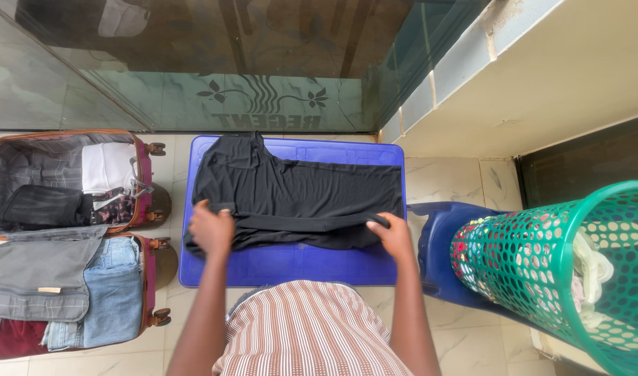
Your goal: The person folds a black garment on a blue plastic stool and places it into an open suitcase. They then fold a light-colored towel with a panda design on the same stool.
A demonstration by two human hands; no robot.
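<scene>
Fingers of the left hand (211,230) and right hand (393,235) pinch the near folded edge of a black garment (298,198), which lies lengthwise left-to-right across the blue surface (291,268), stretching away beyond both hands equally.

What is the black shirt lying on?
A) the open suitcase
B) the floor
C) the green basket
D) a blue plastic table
D: the black shirt lies spread flat on the blue plastic table, with the left hand and right hand gripping its near edge.
</scene>
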